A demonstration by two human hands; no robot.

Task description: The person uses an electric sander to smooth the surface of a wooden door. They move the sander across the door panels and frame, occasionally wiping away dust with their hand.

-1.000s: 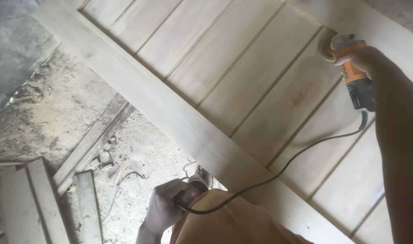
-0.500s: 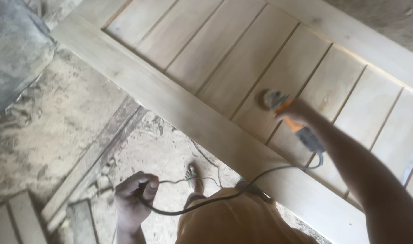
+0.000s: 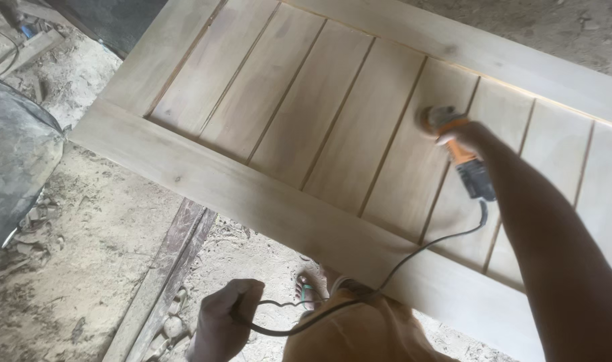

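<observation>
A large pale wooden door panel (image 3: 299, 114) with several grooved boards lies flat, tilted across the view. My right hand (image 3: 468, 136) grips an orange and grey angle grinder (image 3: 461, 155) whose sanding disc (image 3: 428, 118) rests on a board near a groove. Its black power cord (image 3: 399, 261) runs down over the door's lower rail to my left hand (image 3: 224, 318), which holds a loop of it above the ground.
Sandy, sawdust-covered ground (image 3: 71, 255) lies below the door. A long dark wooden plank (image 3: 168, 268) lies on it beside small stones. A grey sheet (image 3: 14, 161) covers something at left. My sandalled foot (image 3: 307, 288) stands by the door's edge.
The grinder moved from the door's far rail down towards me, then slightly back up the boards. My left hand kept hold of the cord. The view shifted left along the door.
</observation>
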